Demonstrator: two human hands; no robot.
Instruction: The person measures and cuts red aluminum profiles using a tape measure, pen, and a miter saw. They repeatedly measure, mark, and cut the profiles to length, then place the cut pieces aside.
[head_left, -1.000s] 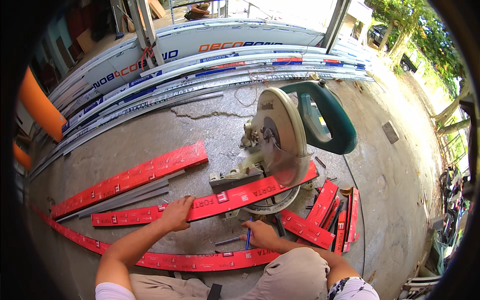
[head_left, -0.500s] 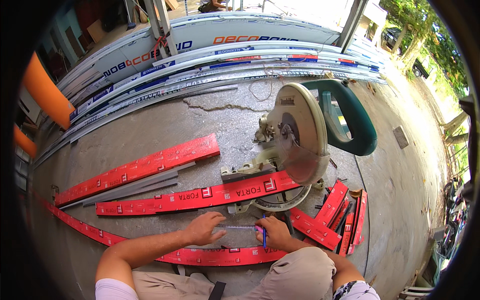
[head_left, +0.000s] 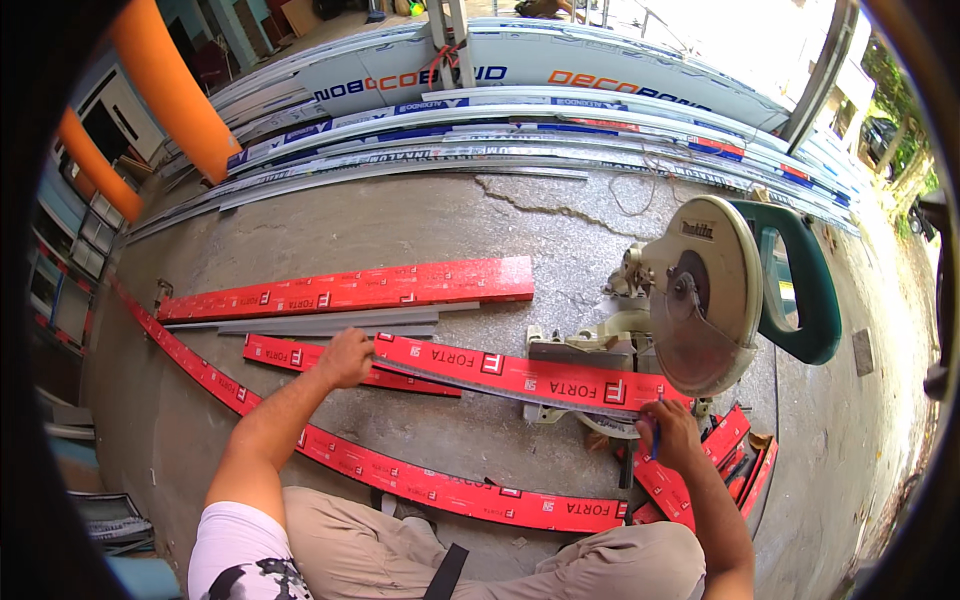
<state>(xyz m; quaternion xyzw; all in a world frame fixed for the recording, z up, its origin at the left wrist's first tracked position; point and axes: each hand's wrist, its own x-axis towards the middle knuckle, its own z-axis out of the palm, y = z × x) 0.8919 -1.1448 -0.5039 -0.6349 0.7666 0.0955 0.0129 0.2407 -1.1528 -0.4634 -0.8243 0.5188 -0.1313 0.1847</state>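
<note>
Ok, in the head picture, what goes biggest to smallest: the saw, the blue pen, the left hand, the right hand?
1. Saw
2. Left hand and right hand: too alike to rank
3. Blue pen, partly covered

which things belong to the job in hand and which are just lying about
Apparently in use:
red strip at left hand
measuring tape along its edge
blue pen in right hand
saw

Apparently lying about:
red offcuts beside the saw
silver profiles
</note>
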